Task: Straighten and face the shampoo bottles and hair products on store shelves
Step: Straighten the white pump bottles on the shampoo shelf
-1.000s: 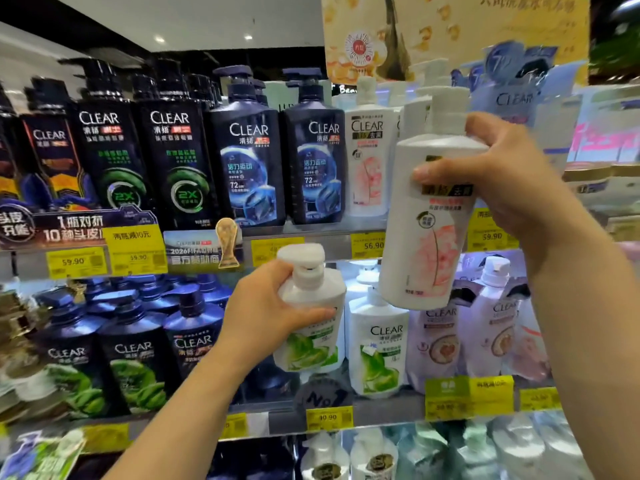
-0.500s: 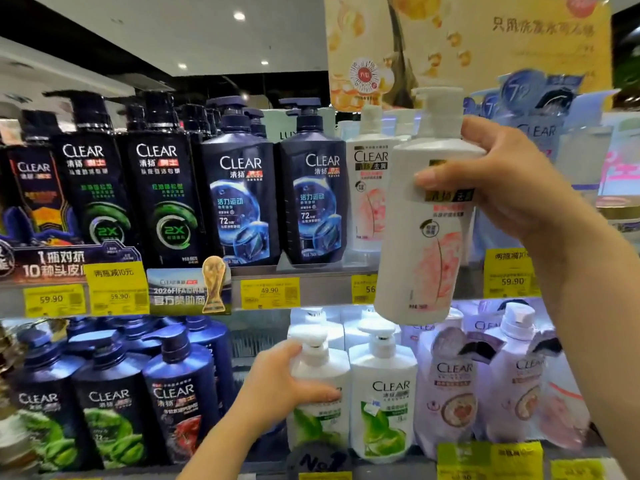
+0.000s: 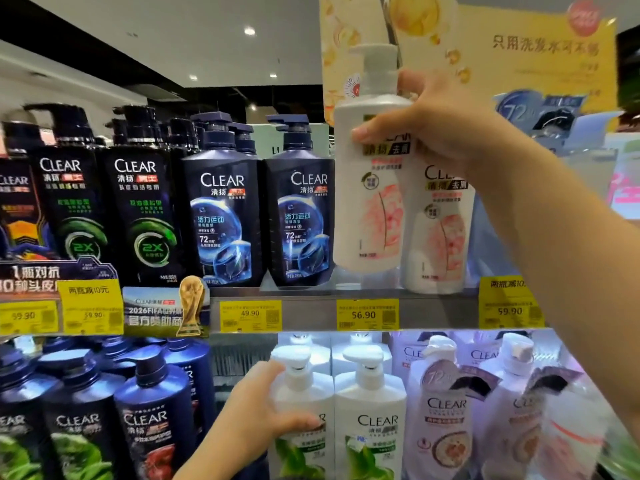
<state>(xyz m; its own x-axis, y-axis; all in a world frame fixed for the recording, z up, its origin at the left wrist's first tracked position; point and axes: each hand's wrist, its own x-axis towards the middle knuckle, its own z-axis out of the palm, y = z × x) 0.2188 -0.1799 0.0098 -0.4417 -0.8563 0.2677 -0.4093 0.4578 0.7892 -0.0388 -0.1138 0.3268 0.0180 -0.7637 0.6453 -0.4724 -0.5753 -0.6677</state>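
My right hand (image 3: 436,133) grips a white pump bottle with a pink flower label (image 3: 372,206) by its shoulder, just above the upper shelf (image 3: 311,292), next to a matching white bottle (image 3: 440,233). Lower down, my left hand (image 3: 266,414) wraps round a white pump bottle with a green leaf label (image 3: 304,403) standing on the lower shelf, beside its twin (image 3: 370,410).
Dark blue CLEAR bottles (image 3: 225,209) and black ones (image 3: 69,199) fill the upper shelf to the left. More blue bottles (image 3: 152,420) stand below left, lilac pump bottles (image 3: 446,410) below right. Yellow price tags (image 3: 367,313) line the shelf edge. A yellow poster (image 3: 519,46) hangs above.
My right hand has carried the pink-label bottle in toward the upper shelf beside the blue bottles. My left hand still holds the green-label bottle, now set down on the lower shelf.
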